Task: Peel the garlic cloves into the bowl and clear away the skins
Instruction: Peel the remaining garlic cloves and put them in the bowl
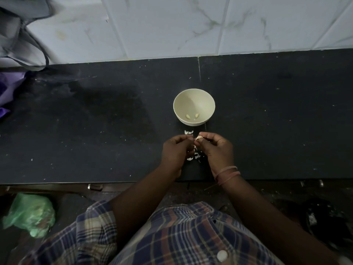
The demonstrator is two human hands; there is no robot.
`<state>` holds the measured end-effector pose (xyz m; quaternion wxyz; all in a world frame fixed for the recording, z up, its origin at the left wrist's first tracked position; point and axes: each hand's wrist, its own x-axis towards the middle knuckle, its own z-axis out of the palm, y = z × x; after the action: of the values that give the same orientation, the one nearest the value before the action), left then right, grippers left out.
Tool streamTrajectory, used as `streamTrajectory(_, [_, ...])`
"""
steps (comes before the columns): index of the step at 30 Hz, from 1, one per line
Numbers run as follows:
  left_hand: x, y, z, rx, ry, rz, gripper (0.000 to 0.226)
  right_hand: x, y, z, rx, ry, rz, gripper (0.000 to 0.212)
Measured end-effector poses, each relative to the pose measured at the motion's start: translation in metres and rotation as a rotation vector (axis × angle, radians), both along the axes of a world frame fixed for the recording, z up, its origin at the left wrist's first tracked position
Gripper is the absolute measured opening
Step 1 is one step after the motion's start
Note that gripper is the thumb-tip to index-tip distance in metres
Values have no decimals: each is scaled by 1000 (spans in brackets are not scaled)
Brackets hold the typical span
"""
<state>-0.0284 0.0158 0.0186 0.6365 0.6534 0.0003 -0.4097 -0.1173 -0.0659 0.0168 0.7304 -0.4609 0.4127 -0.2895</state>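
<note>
Just in front of the bowl point(194, 96), which holds 2 peeled cloves point(192, 116), left hand point(176, 148) and right hand point(217, 147) pinch a garlic clove point(198, 138) mid-peel over scattered skins point(194, 155); next likely drop it in the bowl.

The hands point(177, 150) point(217, 150) hide some skins point(194, 154); blurred bags point(21, 33) at far left are cut off by the edge

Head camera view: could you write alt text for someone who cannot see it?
Two bare hands, left and right, pinch a pale garlic clove above white skin scraps on a black stone counter. Beyond stands a round cream bowl holding two peeled cloves.
</note>
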Motion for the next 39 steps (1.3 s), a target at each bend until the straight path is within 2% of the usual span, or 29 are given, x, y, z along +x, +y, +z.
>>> streamTrajectory(3, [-4,0,6,-54,-26,-28,15,1,0,0,-137,111,-23,15])
streamTrajectory(7, [-5,1,7,-34,-109,-54,10,3,4,2,-245,159,-28,15])
streamTrajectory(14, [-4,1,5,122,-302,-106,15,1,8,0,-413,277,29,12])
streamTrajectory(17, [-3,1,6,119,-265,-115,15,2,6,3,-405,283,40,12])
streamTrajectory(23, [4,0,11,50,-142,-135,16,4,-2,10,-107,160,47,13])
streamTrajectory(26, [3,-4,16,9,-100,-164,17,3,-4,7,-58,110,29,12])
streamTrajectory(28, [3,-5,16,3,-82,-168,16,2,-4,4,-90,123,35,11])
streamTrajectory(35, [3,-5,12,-15,-55,-159,15,-3,-10,4,-451,248,208,14])
streamTrajectory(39, [4,-5,15,-57,-5,-158,15,-2,-14,5,-370,199,202,9])
